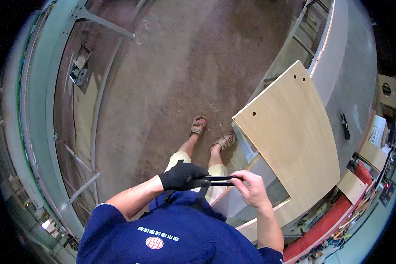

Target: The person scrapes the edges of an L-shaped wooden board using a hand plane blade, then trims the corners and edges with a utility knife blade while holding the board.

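My left hand (184, 177) wears a black glove and is closed on one end of a dark object made of two thin, parallel black bars (220, 178). My bare right hand (251, 188) pinches its other end between thumb and fingers. The bars lie crosswise in front of my waist; their exact kind I cannot make out. Beside my right hand is a pale wooden panel (295, 132) with small dark holes and a cut-out.
A grey worktop (354, 83) at right carries a black-and-yellow hand tool (344, 125). Boxes (376, 132), a red surface (321, 226) and clutter line the far right. A green machine frame (48, 110) with struts (86, 187) stands left. Concrete floor (163, 79) lies ahead.
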Action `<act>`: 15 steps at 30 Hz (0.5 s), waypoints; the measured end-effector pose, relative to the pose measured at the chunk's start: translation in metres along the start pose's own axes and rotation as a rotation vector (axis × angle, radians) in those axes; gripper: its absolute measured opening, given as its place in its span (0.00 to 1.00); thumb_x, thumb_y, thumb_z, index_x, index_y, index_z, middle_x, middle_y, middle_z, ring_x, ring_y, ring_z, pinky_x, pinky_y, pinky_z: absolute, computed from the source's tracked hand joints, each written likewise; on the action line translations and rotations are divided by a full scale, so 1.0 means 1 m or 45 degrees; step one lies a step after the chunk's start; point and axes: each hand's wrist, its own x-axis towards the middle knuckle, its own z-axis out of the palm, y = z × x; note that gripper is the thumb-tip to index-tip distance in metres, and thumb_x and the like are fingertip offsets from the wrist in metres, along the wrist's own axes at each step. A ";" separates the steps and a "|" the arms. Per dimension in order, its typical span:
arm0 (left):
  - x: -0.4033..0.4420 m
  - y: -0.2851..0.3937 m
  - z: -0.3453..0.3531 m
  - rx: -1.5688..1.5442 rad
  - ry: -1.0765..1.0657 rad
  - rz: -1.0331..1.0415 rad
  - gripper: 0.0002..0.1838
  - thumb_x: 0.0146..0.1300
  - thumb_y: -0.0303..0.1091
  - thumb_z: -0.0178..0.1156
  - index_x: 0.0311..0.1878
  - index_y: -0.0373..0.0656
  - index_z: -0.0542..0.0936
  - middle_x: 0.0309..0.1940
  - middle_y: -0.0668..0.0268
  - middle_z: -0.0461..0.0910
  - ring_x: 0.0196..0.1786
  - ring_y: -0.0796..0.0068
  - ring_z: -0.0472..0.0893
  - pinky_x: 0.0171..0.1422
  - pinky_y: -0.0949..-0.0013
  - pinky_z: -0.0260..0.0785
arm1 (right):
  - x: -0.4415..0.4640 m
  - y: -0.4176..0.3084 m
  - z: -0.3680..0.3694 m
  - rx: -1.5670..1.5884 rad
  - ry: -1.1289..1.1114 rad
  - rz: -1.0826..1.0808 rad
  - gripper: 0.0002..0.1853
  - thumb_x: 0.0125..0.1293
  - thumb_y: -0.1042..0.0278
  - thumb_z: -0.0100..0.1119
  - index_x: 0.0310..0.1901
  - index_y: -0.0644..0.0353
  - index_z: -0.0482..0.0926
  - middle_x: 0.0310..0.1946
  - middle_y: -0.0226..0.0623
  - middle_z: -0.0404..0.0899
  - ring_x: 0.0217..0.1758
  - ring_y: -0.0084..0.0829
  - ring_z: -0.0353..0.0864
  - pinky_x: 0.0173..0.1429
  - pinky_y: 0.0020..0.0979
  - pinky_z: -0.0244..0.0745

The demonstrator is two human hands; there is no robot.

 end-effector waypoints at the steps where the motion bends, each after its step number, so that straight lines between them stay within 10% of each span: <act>1: 0.000 -0.003 0.006 0.018 0.007 0.078 0.14 0.75 0.45 0.61 0.49 0.46 0.84 0.35 0.55 0.85 0.39 0.57 0.86 0.43 0.58 0.74 | 0.005 -0.005 0.004 -0.023 -0.046 -0.047 0.07 0.67 0.72 0.68 0.44 0.64 0.84 0.36 0.42 0.86 0.37 0.36 0.87 0.43 0.33 0.80; 15: 0.037 0.010 0.013 -0.510 -0.170 -0.139 0.23 0.77 0.46 0.57 0.69 0.46 0.77 0.53 0.59 0.87 0.51 0.66 0.86 0.59 0.62 0.76 | 0.033 -0.009 -0.003 0.139 0.149 0.021 0.07 0.68 0.70 0.70 0.42 0.65 0.87 0.35 0.40 0.89 0.34 0.27 0.88 0.40 0.28 0.81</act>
